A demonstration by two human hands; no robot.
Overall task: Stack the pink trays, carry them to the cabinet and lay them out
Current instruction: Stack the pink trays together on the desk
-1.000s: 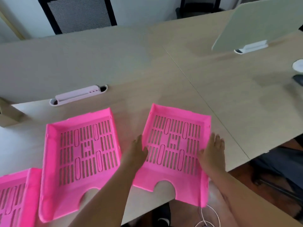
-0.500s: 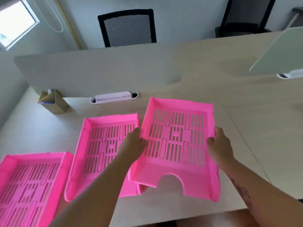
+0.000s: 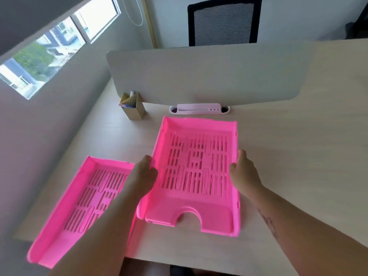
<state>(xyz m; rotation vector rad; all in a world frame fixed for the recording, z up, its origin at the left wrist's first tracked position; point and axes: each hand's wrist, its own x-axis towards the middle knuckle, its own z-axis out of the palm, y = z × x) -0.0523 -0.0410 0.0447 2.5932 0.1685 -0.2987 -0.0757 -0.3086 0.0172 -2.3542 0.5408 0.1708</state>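
Note:
Both my hands hold one pink slotted tray (image 3: 197, 172) by its side walls. My left hand (image 3: 144, 173) grips the left wall and my right hand (image 3: 244, 173) grips the right wall. This tray lies over a second pink tray, of which only a rim (image 3: 140, 213) shows at the lower left corner. Another pink tray (image 3: 79, 208) lies flat on the desk to the left, partly hidden by my left forearm.
A cardboard pen holder (image 3: 133, 108) stands at the back left of the light wooden desk (image 3: 298, 166). Behind the trays are a white cable slot (image 3: 199, 108) and a desk divider panel (image 3: 199, 76). A black mesh chair (image 3: 223, 20) stands beyond it.
I have lifted the right-hand tray off the desk and moved it left onto the middle tray. The view has turned left, so the far-left tray sits closer to the centre.

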